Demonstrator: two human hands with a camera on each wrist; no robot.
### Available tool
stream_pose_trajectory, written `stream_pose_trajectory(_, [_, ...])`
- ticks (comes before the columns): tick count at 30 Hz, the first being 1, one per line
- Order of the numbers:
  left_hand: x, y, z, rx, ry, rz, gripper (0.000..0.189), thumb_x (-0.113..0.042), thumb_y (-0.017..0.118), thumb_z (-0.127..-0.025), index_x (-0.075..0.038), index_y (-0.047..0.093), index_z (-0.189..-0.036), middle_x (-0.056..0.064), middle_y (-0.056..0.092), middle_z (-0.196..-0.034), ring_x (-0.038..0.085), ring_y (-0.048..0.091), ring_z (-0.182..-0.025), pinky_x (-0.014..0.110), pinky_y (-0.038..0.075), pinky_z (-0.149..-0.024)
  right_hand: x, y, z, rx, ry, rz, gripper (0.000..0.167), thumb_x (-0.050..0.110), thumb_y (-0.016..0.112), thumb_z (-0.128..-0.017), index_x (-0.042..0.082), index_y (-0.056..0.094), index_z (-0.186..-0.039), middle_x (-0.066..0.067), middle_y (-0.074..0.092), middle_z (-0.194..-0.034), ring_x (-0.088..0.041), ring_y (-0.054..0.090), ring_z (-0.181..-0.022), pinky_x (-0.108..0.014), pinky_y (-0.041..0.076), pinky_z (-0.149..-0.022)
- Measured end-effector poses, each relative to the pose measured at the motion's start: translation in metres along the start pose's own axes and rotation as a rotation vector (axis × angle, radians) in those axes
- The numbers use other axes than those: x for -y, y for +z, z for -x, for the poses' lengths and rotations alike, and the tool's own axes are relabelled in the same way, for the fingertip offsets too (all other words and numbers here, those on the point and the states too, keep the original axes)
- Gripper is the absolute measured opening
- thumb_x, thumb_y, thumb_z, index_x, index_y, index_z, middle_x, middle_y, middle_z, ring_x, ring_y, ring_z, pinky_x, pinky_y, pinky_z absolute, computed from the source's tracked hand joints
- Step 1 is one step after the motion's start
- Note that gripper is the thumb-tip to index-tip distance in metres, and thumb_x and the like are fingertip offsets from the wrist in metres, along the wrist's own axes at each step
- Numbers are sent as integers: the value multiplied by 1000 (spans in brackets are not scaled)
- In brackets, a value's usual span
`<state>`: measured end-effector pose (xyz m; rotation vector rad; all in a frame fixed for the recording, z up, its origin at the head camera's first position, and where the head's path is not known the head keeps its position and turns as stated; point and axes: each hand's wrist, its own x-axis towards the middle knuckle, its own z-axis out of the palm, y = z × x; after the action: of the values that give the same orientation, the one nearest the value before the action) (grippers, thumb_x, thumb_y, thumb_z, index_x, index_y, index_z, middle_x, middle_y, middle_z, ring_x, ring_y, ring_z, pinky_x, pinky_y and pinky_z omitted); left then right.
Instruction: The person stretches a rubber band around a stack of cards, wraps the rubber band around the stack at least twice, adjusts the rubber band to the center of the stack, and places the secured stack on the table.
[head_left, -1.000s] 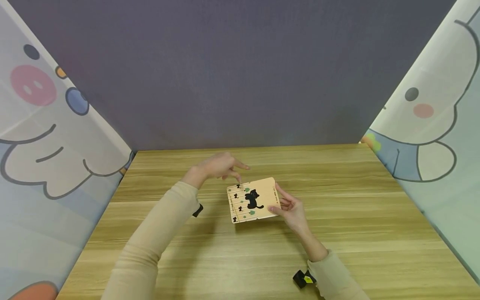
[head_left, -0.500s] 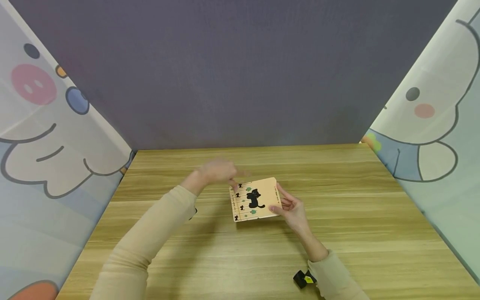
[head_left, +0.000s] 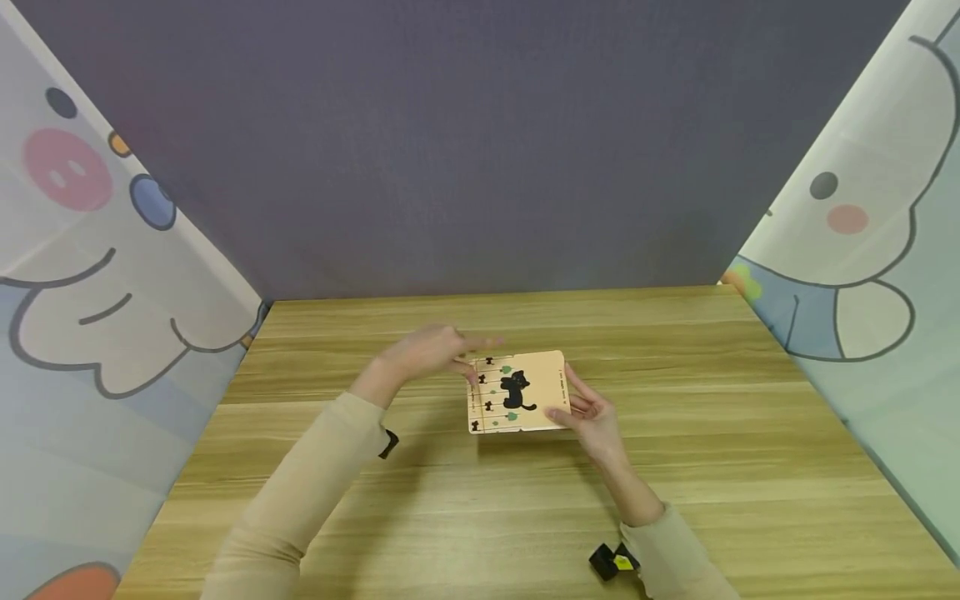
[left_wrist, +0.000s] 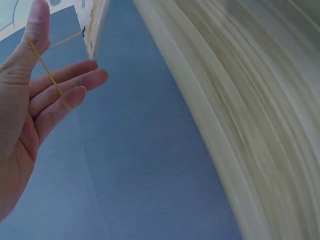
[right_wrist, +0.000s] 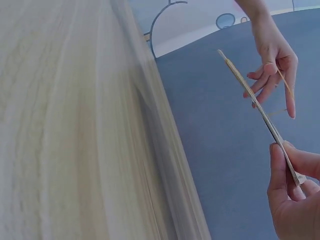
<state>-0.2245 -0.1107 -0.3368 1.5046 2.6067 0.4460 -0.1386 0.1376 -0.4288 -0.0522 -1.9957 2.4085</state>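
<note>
My right hand [head_left: 600,425] grips the right end of a thin cream notebook [head_left: 545,375], thumb on its face and fingers behind. A black cat, small dark figures and green leaves decorate the cover. In the right wrist view the notebook [right_wrist: 255,102] shows edge-on, held above the table. My left hand [head_left: 420,354] is at its far left corner, thumb low and index finger stretched out. A thin yellow rubber band [left_wrist: 49,75] spans the left thumb and index finger, and a strand runs from there toward the notebook. Another yellow line crosses the notebook near its left end.
Beneath both hands lies a wood-grain table [head_left: 750,433], with a dark grey panel [head_left: 480,150] behind it. Cartoon-printed sheets [head_left: 847,250] flank both sides. A black wrist device [head_left: 603,562] sits by the right sleeve.
The notebook has shifted slightly right and turned more level. My left hand has moved a little left and nearer, its thumb now lower along the notebook's left end. The right hand keeps its grip.
</note>
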Motion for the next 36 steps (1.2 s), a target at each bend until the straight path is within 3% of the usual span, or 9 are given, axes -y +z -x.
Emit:
stream_pose_trajectory(3, [-1, 4, 2, -38, 22, 30, 58, -27, 57, -85, -23, 33, -137, -21, 63, -75, -7, 49, -54, 19, 47, -70, 2, 0, 1, -1, 3, -31, 74, -18, 63, -70, 8, 36, -134, -21, 60, -101, -17, 64, -79, -30, 51, -73])
stream_pose_trajectory(9, [-3, 10, 4, -131, 20, 54, 60, -27, 61, -81, -25, 37, -135, -23, 62, -73, -2, 21, -40, 17, 34, -43, 3, 1, 2, 6, -21, -79, 74, -17, 62, -70, 6, 34, -135, -7, 66, -94, -18, 64, -81, -31, 51, -74])
stream_pose_trajectory(14, [-8, 14, 6, -195, -30, 144, 68, -32, 68, -73, -28, 38, -134, -16, 61, -73, 0, 32, -43, 20, 38, -46, 4, 1, 4, 13, -49, -93, 74, -19, 60, -72, 5, 31, -136, 1, 67, -87, -15, 64, -77, -28, 51, -72])
stream_pose_trajectory(17, [-11, 17, 6, -228, -61, 200, 78, -36, 74, -66, -31, 38, -134, -5, 63, -97, 0, 47, -54, 21, 45, -53, 4, 0, 6, 10, -83, -102, 75, -17, 61, -72, 4, 30, -136, 1, 67, -86, -13, 64, -76, -26, 51, -72])
stream_pose_trajectory(20, [-13, 20, 5, -254, -60, 235, 85, -37, 78, -60, -30, 36, -135, 1, 55, -119, 4, 56, -75, 20, 48, -66, 2, -2, 6, 15, -125, -130, 75, -13, 64, -71, 5, 31, -136, 0, 67, -89, -14, 64, -78, -26, 51, -72])
stream_pose_trajectory(21, [-14, 21, 5, -260, -56, 240, 87, -37, 78, -59, -29, 36, -135, 1, 49, -128, 6, 56, -86, 21, 48, -71, -9, -7, 0, 46, -154, -174, 74, -12, 65, -71, 6, 32, -135, -3, 66, -92, -16, 64, -80, -27, 51, -72])
stream_pose_trajectory(24, [-15, 23, 4, -258, -39, 249, 91, -37, 79, -59, -25, 34, -137, 2, 46, -130, 13, 51, -103, 22, 47, -78, -12, -8, 0, 45, -176, -191, 74, -10, 66, -71, 6, 34, -135, -5, 66, -92, -18, 64, -81, -27, 51, -72])
stream_pose_trajectory(31, [-23, 27, 7, -203, -142, 226, 99, -51, 76, -55, -38, 24, -138, 3, 38, -133, 21, 42, -113, 43, 43, -85, 5, -3, 7, -29, -96, -187, 74, -19, 59, -73, 2, 27, -137, 0, 67, -87, -15, 64, -78, -26, 52, -67])
stream_pose_trajectory(36, [-27, 27, 8, -165, -151, 229, 104, -59, 72, -52, -39, 19, -139, 5, 34, -134, 23, 38, -117, 46, 39, -88, 8, -3, 7, -49, -75, -189, 74, -21, 57, -73, 4, 28, -137, 0, 67, -86, -15, 64, -76, -25, 53, -61])
